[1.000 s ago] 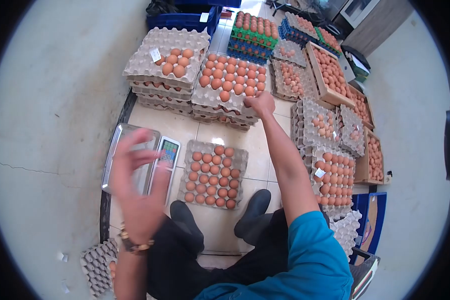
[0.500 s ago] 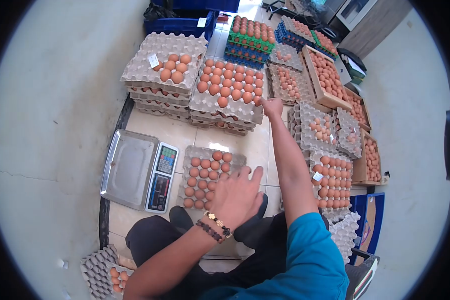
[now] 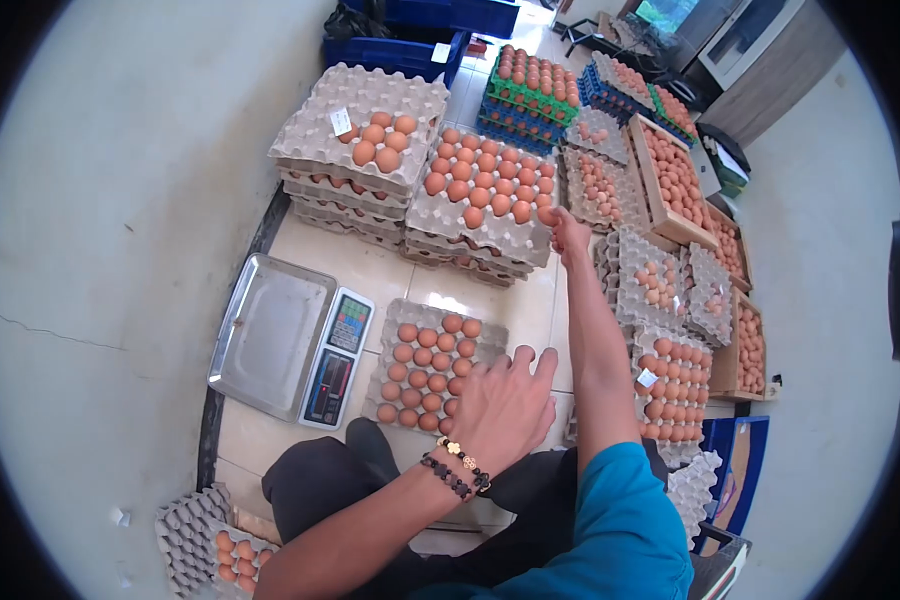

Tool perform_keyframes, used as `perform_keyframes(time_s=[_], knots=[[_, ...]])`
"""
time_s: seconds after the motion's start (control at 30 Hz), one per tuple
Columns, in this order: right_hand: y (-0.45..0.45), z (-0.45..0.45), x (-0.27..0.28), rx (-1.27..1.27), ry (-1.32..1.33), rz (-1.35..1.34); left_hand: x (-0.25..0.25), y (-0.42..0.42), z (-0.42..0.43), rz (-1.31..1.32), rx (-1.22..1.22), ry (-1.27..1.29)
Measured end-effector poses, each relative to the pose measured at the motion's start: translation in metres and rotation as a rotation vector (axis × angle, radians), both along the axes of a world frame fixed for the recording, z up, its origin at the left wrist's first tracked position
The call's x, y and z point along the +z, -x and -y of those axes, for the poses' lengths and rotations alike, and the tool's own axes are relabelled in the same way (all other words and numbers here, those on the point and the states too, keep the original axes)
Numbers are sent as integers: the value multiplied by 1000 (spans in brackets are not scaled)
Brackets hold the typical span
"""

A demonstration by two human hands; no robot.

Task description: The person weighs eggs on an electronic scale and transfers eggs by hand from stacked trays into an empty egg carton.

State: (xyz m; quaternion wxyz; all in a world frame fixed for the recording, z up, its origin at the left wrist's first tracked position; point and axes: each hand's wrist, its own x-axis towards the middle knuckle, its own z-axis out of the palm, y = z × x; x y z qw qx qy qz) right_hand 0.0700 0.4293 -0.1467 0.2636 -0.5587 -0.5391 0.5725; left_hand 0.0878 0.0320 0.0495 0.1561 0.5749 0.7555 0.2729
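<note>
My right hand (image 3: pixel 570 238) is closed at the near right corner of the top carton tray (image 3: pixel 510 240) on a stack, its fingertips beside an egg (image 3: pixel 547 215); what they grip is too small to tell. My left hand (image 3: pixel 510 405), back up with bent fingers apart, hovers above the right side of a carton tray (image 3: pixel 390 310) on the floor. That tray holds brown eggs (image 3: pixel 417 379), and the hand hides some of them. No held thing shows in the left hand, though its underside is hidden.
Left of the floor tray lies a scale with a metal pan (image 3: pixel 272 340) and a keypad (image 3: pixel 350 320). Another egg stack (image 3: pixel 360 130) stands at the back left. Wooden crates (image 3: pixel 670 180) and more trays (image 3: pixel 675 385) line the right. Dark boots are below.
My left hand has swung right from near the scale to over the floor tray. My right hand stays near the stack's corner, now slightly farther right. The view has shifted a little.
</note>
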Motion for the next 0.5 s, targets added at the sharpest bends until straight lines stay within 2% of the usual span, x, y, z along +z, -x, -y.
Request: perform_keyframes(time_s=[0.13, 0.2, 0.23, 0.4, 0.47, 0.5], knots=[[-32, 24, 14, 220, 377, -645, 3, -1, -5, 11, 13, -88], [-35, 52, 21, 257, 551, -830, 1, -1, -10, 24, 31, -185], [-35, 65, 17, 354, 645, -1000, 6, 0, -12, 54, 52, -205], [-9, 164, 14, 324, 735, -1233, -2, -16, -17, 96, 10, -250], [-5, 185, -18, 379, 878, -1354, -11, -27, -17, 74, -2, -280], [-2, 200, -25, 358, 899, -1306, -15, -31, -16, 68, -20, -289]])
